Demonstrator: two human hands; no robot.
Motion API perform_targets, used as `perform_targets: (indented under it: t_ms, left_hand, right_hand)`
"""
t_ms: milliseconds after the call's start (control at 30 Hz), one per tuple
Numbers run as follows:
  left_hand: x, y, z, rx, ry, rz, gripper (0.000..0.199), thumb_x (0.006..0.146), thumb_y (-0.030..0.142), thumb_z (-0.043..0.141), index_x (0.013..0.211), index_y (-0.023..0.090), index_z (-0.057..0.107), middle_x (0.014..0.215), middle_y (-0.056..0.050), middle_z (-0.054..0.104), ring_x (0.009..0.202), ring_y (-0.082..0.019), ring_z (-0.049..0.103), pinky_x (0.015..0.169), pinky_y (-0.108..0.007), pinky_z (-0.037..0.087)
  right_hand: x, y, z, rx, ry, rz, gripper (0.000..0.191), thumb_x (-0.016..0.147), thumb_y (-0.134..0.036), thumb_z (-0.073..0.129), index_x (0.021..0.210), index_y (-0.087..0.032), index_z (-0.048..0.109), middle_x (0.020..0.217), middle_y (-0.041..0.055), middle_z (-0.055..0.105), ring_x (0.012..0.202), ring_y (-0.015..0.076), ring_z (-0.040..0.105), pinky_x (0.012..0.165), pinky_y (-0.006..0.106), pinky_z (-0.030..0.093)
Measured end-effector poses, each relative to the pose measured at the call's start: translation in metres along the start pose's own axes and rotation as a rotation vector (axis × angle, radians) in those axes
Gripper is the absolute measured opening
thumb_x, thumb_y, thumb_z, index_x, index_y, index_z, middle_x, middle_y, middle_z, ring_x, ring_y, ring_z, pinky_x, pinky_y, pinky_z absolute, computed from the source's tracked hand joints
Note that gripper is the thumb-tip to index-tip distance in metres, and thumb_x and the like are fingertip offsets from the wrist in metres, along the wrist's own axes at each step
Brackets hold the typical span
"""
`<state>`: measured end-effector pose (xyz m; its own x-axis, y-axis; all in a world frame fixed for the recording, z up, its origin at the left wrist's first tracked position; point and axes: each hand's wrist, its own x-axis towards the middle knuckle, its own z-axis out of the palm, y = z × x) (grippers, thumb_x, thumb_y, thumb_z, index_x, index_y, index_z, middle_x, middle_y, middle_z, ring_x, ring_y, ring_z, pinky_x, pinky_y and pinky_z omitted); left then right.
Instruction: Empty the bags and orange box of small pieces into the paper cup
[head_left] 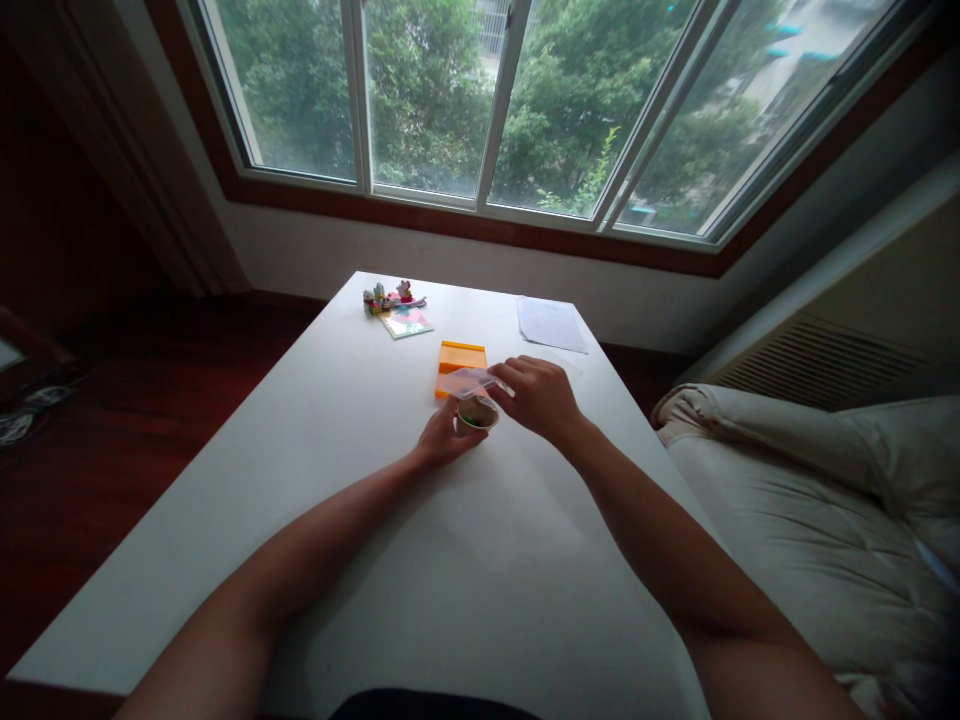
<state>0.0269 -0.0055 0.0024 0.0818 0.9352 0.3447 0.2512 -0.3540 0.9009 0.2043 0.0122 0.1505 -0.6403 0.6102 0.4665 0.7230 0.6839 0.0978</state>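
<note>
Your forearms run up from the bottom edge and meet near the middle of the white table (375,560). A dark patch sits at the very bottom, just under them — can't tell what it is.

Left hand (444,438): fingers curled around the side of a small cup (478,412), holding it upright on the tabletop. Something dark green shows inside the cup; too small to identify.

Right hand (538,396): thumb and fingers pinched on one end of a clear bag (466,380). The bag hangs level right over the cup's mouth, touching or nearly touching its rim — can't tell which. Both hands are closed on something, neither is spread.

Just behind the bag lies an orange pad (461,361), flat on the table, its near end hidden by the bag.

Farther back, right of centre, a white sheet (551,323) lies flat near the far edge, well apart from your hands. Far left corner: a green card (406,323) with a cluster of small toys (390,296) just behind it, touching or almost touching.

Right of the table, a cream cushion (810,500) sits close to the table edge. Left, dark red wood floor (112,430).

Beyond the table is a white wall, then a window (495,100) with white frames and trees outside.
</note>
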Motion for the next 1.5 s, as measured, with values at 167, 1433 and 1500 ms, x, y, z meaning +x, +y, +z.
perform_targets:
  t_ms: [167, 1433, 1500]
  left_hand:
    - [0.001, -0.002, -0.002, 0.107, 0.018, 0.098, 0.076, 0.074, 0.033, 0.079, 0.141, 0.026, 0.044, 0.136, -0.011, 0.059, 0.120, -0.030, 0.059, 0.102, -0.046, 0.048]
    - [0.042, -0.028, -0.032, -0.793, 0.173, -0.449, 0.049, 0.082, 0.054, 0.069, 0.116, 0.023, 0.051, 0.097, -0.004, 0.066, 0.077, -0.013, 0.066, 0.069, -0.025, 0.053]
    - [0.043, -0.029, -0.031, -0.789, 0.198, -0.443, 0.048, 0.081, 0.053, 0.071, 0.113, 0.022, 0.052, 0.095, -0.003, 0.066, 0.077, -0.013, 0.066, 0.069, -0.025, 0.053]
  right_hand:
    - [-0.002, 0.020, 0.019, 0.310, 0.179, 0.286, 0.031, 0.095, -0.045, 0.052, 0.096, -0.020, 0.071, 0.077, 0.0025, 0.068, 0.068, 0.0152, 0.058, 0.064, 0.027, 0.036]
    - [0.023, 0.024, 0.155, 1.415, 0.065, 0.543, 0.032, 0.079, -0.047, 0.066, 0.100, -0.023, 0.066, 0.089, -0.0005, 0.067, 0.071, 0.0129, 0.059, 0.068, 0.027, 0.051]
    - [0.028, 0.024, 0.155, 1.413, 0.037, 0.530, 0.032, 0.079, -0.047, 0.066, 0.100, -0.023, 0.067, 0.093, 0.0002, 0.068, 0.074, 0.0135, 0.060, 0.070, 0.028, 0.050]
